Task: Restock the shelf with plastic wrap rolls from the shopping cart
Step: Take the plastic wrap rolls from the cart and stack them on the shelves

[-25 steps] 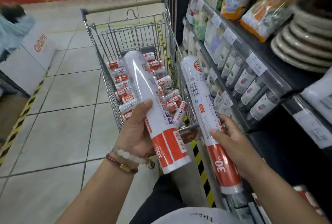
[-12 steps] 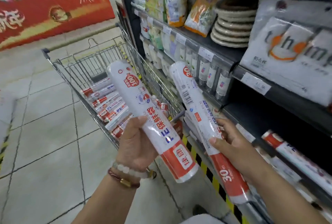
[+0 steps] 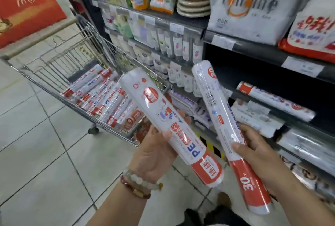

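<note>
A: Item 1, L roll [image 3: 170, 126]?
B: Gripped mid-length by left hand [image 3: 154, 155], fingers curled round it. Long axis diagonal; red end near, white end aimed up-left twd cart [image 3: 59, 58].
A: Item 2, R roll [image 3: 224, 127]?
B: Gripped by right hand [image 3: 257, 156], thumb over wrapper. Axis steeper; "30 m" end low, far end pointed at shelf [image 3: 272, 53].
A: Stock?
B: More rolls [image 3: 97, 95] laid in cart; shelved rolls [image 3: 275, 100] lying lengthwise along the shelf.
</note>
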